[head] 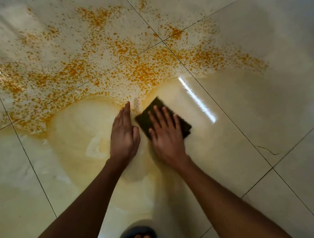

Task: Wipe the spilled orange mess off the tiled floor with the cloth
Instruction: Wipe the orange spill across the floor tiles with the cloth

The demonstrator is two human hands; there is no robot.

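Note:
Orange speckled mess (112, 62) spreads across the far half of the glossy cream tiled floor (262, 112). Nearer me the tiles carry only a pale yellow smeared film (83, 134). A dark green-brown cloth (157, 107), a flat rectangular pad, lies on the floor just below the spill's near edge. My right hand (167, 134) presses flat on top of it with fingers spread. My left hand (124, 135) rests flat on the wet tile right beside the cloth, fingers together, pointing at the spill and holding nothing.
My foot in a dark sandal (136, 237) stands at the bottom centre. Dark grout lines cross the floor diagonally. A bright light reflection (197, 99) streaks the tile right of the cloth. A thin crack (268, 149) marks the tile at right.

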